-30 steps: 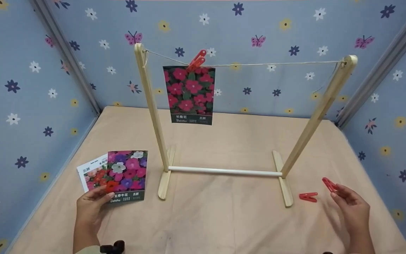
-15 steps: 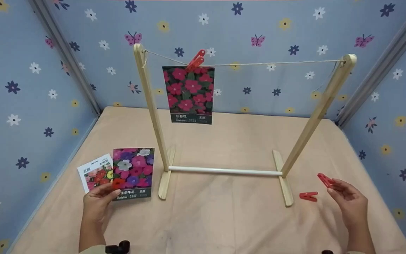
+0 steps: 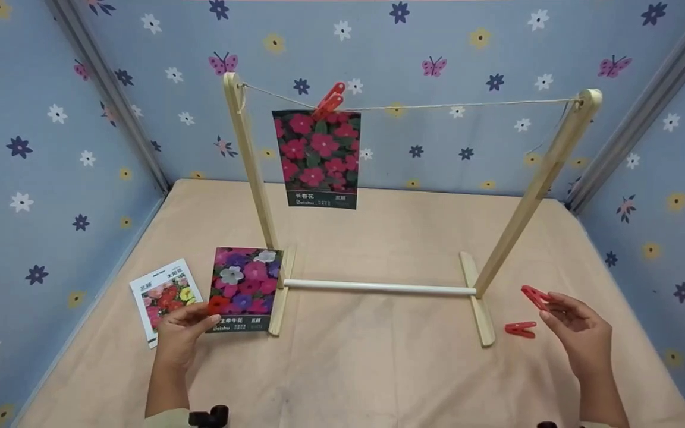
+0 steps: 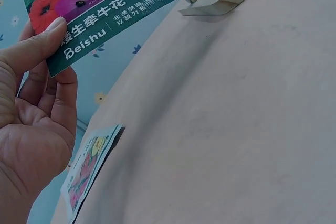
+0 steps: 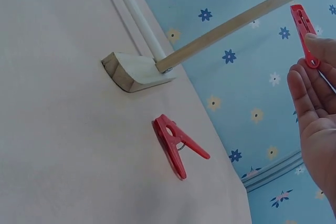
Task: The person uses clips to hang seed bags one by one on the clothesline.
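My left hand (image 3: 179, 339) pinches the lower left corner of a seed packet (image 3: 246, 282) printed with pink, purple and white flowers. In the left wrist view the thumb lies across the front of that packet (image 4: 115, 24). A white-bordered seed packet (image 3: 167, 294) lies on the table just behind the left hand. On the other side, my right hand (image 3: 583, 333) pinches a red clothespin (image 3: 536, 297) between thumb and fingers, raised above the table. Below it a second red clothespin (image 5: 173, 142) lies on the cloth. A third clothespin (image 3: 329, 102) clamps a pink-flower seed packet (image 3: 319, 160) to the string (image 3: 437, 107).
The string runs between two wooden posts (image 3: 536, 196), joined low down by a white rod (image 3: 378, 288). Flat wooden feet (image 3: 478, 315) carry the posts on the peach tablecloth (image 3: 342, 368). Flower-patterned panels (image 3: 414, 53) enclose the back and sides.
My left hand has carried its packet rightward, off the white-bordered packet and in front of the left post's base. The right hand, with its clothespin, has shifted slightly left and up.
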{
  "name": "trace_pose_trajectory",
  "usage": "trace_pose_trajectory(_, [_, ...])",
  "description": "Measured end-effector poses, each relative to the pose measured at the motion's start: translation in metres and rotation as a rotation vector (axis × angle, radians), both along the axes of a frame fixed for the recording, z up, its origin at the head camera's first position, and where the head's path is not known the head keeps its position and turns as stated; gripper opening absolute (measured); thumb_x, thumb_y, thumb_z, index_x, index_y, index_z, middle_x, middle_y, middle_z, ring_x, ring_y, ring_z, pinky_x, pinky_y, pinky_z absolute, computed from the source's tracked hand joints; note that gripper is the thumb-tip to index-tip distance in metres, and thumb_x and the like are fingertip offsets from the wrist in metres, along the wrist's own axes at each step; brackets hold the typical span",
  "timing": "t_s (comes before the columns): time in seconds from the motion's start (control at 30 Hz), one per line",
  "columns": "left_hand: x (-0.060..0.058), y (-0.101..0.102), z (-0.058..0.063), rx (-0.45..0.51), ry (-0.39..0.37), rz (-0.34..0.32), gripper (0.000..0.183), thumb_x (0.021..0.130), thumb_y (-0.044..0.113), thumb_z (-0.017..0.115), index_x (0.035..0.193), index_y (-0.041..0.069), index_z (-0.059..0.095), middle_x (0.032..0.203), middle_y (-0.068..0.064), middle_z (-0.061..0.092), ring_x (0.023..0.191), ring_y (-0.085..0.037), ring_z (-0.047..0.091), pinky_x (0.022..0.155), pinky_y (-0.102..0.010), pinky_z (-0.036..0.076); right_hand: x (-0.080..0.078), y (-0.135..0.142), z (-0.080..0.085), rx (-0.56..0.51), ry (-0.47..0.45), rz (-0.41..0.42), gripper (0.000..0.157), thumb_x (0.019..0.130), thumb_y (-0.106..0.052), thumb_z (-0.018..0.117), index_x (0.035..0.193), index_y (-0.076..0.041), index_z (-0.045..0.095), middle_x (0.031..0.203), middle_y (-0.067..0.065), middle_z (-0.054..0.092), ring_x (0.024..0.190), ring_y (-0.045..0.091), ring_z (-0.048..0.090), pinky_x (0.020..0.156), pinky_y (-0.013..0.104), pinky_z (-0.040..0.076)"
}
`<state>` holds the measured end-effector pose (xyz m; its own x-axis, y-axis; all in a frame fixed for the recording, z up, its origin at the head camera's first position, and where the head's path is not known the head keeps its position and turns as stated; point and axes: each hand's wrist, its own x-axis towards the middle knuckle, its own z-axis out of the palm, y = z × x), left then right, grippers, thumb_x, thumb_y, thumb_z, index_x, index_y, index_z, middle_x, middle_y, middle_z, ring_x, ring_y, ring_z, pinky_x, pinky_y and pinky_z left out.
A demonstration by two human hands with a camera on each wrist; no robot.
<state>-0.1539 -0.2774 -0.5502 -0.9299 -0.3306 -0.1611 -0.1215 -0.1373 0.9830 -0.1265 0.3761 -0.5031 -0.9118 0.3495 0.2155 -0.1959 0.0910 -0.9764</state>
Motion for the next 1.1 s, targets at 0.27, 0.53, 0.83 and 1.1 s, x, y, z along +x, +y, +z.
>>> trace_pose_trajectory(0.27, [-0.003,0.012,0.003,-0.046,0.041,-0.048,0.028,0.075,-0.009,0.079,0.101,0.001,0.075,0.092,0.002,0.070,0.087,-0.019,0.058,0.073,-0.022,0.055,-0.001,-0.013,0.003,0.071,0.072,0.058,0.038,0.081,0.011,0.072,0.117,0.016,0.060,0.104,0.010,0.068,0.089,0.016,0.066,0.080,0.019,0.054])
trace_pose_trajectory(0.53, [-0.009,0.026,0.004,-0.039,0.111,-0.092,0.027,0.075,-0.012,0.077,0.100,-0.005,0.073,0.089,-0.002,0.071,0.082,-0.018,0.059,0.068,-0.023,0.055,-0.005,-0.028,0.007,0.169,0.076,0.097,0.036,0.081,0.011,0.072,0.116,0.014,0.062,0.103,0.025,0.064,0.088,0.016,0.066,0.081,0.020,0.054])
trace_pose_trajectory(0.83, [-0.015,0.040,0.007,-0.018,0.106,-0.139,0.024,0.077,-0.008,0.078,0.100,-0.005,0.073,0.092,-0.005,0.071,0.084,-0.021,0.058,0.071,-0.025,0.056,-0.009,-0.039,0.011,0.236,0.078,0.161,0.036,0.081,0.010,0.073,0.116,0.012,0.063,0.102,0.012,0.067,0.089,0.015,0.066,0.082,0.020,0.054])
trace_pose_trajectory(1.1, [-0.023,0.058,0.011,0.012,0.196,-0.171,0.017,0.077,-0.012,0.075,0.094,-0.006,0.074,0.086,-0.006,0.071,0.077,-0.017,0.059,0.065,-0.024,0.055,-0.016,-0.040,0.022,0.343,0.196,0.258,0.037,0.081,0.013,0.071,0.117,0.013,0.062,0.109,0.009,0.065,0.093,0.013,0.064,0.085,0.018,0.052])
